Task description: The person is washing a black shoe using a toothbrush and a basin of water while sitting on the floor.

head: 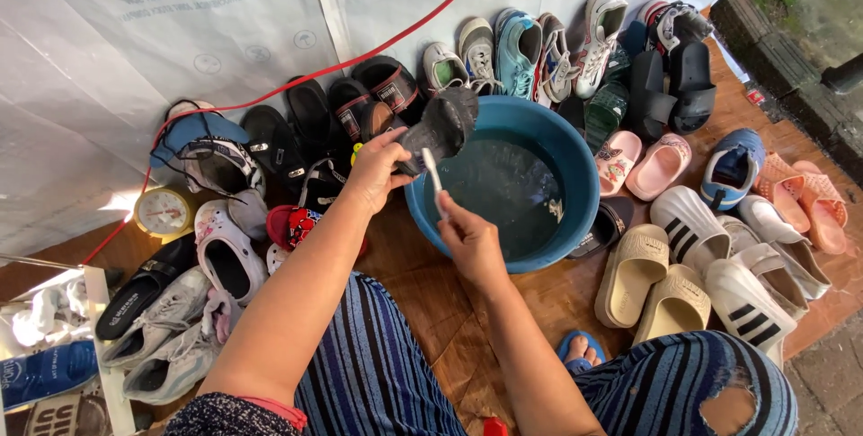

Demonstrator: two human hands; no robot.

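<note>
In the middle of the frame, the left hand (376, 171) is closed around a dark wet shoe (440, 124) and holds it tilted over the near-left rim of the blue basin (575, 220), which is full of water. The right hand (469, 240) pinches a white toothbrush (432, 173) in curled fingers, with the bristle end touching the shoe. To scrub well, I think the shoe should stay above the water so drips fall inside, with short firm strokes, while the many other shoes (692, 229) lie around on the wooden floor (431, 301).
</note>
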